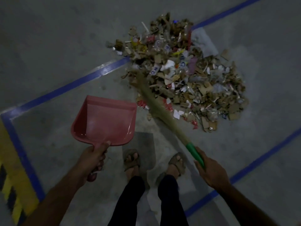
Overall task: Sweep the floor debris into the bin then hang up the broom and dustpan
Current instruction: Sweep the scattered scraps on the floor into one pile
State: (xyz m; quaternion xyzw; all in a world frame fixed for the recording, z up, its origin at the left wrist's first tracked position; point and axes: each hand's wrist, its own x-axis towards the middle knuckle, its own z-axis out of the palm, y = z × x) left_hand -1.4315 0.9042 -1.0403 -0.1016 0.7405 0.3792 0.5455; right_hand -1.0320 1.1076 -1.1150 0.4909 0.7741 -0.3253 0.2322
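Two hands are at work over a dim grey concrete floor point(48, 46) marked with blue tape lines point(78, 82). At about seven o'clock the left hand point(93, 158) has its fingers curled round the handle of a pink dustpan point(105, 119), whose scoop is empty and opens toward one o'clock, just short of the rubbish. At about five o'clock the right hand point(211, 172) grips the green handle of a broom point(162, 115); its straw-coloured head slants up toward eleven o'clock and its tip lies in the near left edge of the pile of debris point(187, 70). That pile, a spread of cardboard scraps, torn paper and wrappers, fills the view from twelve to two o'clock and covers part of one tape line. Another blue line runs across at four o'clock. A yellow and black striped marking point(14, 185) sits at eight o'clock, beyond the taped corner. At six o'clock two feet in sandals point(132, 159) stand on the concrete, with dark trouser legs below them
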